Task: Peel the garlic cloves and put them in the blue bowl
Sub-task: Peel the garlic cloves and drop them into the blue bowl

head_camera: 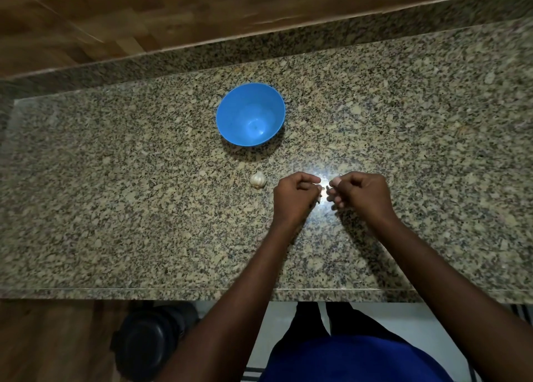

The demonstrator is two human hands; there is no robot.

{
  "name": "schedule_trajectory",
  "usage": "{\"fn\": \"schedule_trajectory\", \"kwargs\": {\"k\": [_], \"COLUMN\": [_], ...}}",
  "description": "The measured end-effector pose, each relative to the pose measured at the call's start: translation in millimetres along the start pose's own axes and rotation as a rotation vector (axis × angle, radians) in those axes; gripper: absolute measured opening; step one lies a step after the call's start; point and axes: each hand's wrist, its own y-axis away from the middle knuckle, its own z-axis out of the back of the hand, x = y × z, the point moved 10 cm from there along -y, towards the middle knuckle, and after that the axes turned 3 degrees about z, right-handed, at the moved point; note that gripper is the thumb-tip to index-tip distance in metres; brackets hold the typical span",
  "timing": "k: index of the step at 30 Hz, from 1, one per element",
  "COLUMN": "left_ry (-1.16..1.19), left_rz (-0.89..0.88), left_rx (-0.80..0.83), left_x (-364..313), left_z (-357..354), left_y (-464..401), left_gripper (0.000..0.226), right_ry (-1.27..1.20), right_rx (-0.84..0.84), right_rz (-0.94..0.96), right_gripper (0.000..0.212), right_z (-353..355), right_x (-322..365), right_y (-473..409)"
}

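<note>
Head: right hand (359, 193) pinches garlic clove (334, 182); left hand (297, 193) curled.

Two hands work close together above a speckled granite counter (115, 208). The right hand (362, 193) pinches a pale garlic clove (335, 182) at its fingertips; the left hand (294, 195) is curled just beside it. A garlic bulb (257, 179) lies just left of the left hand, a blue bowl (251, 113) beyond it.

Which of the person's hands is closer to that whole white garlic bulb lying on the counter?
Left. The left hand sits just right of the white garlic bulb; the right hand is farther right, beyond it.
</note>
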Motion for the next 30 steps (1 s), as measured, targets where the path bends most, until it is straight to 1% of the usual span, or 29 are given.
{"fn": "schedule_trajectory", "kwargs": {"k": [3, 4, 6, 8, 11, 13, 15, 17, 18, 20, 22, 23, 26, 28, 30], "left_ry": [-0.206, -0.258, -0.353, -0.437, -0.545, -0.611, -0.672, -0.722, -0.751, -0.796, -0.821, -0.841, -0.907, -0.947, -0.968], "left_rz": [-0.133, -0.161, -0.206, -0.266, -0.354, -0.373, -0.387, -0.417, -0.451, -0.519, -0.533, -0.539, -0.552, -0.572, -0.569], "left_rx": [-0.078, -0.097, -0.146, -0.180, -0.143, -0.098, -0.059, -0.058, -0.075, -0.118, -0.117, -0.094, -0.099, -0.124, -0.148], "left_x": [-5.4, -5.9, -5.9, -8.2, -12.0, -11.3, -10.0, -11.4, -14.0, -17.3, -11.4, -8.7, -7.4, -13.8, -17.4], "left_z": [6.9, 7.3, 9.5, 9.8, 2.2, -5.0, -14.4, -23.1, -26.9, -31.8, -33.7, -36.8, -39.1, -38.8, -38.7], "left_y": [-2.2, -2.8, -4.1, -2.3, 4.0, 6.6, 8.1, 9.8, 11.9, 17.0, 17.1, 17.7, 19.0, 18.9, 17.7], "left_gripper": [0.007, 0.006, 0.007, 0.013, 0.025, 0.028, 0.037, 0.044, 0.041, 0.027, 0.012, 0.010, 0.007, 0.016, 0.019], "right_ry": [0.382, 0.469, 0.575, 0.712, 0.866, 0.903, 0.936, 0.935, 0.923, 0.899, 0.882, 0.877, 0.881, 0.874, 0.877], "right_rx": [-0.092, -0.098, -0.081, -0.067, -0.059, -0.049, -0.009, 0.033, 0.047, 0.058, 0.048, 0.038, 0.000, -0.011, -0.014], "right_rz": [0.189, 0.238, 0.302, 0.375, 0.511, 0.560, 0.579, 0.595, 0.600, 0.589, 0.583, 0.584, 0.581, 0.556, 0.535], "right_gripper": [0.007, 0.004, 0.002, 0.006, 0.011, 0.011, 0.011, 0.011, 0.010, 0.008, 0.005, 0.004, 0.013, 0.013, 0.014], "right_z": [3.0, -1.0, -11.9, -22.0, -24.2, -15.7, -10.4, -9.5, -9.7, -9.1, -8.3, -7.7, -6.0, -5.2, -5.6], "right_x": [18.7, 26.3, 35.9, 43.3, 47.9, 40.8, 28.5, 20.5, 18.7, 15.0, 11.2, 9.6, 7.7, 8.2, 8.8], "right_y": [-13.5, -17.5, -26.9, -33.1, -32.5, -27.5, -21.4, -15.3, -12.5, -8.0, -2.0, 0.8, 3.6, 0.1, -3.5]}}
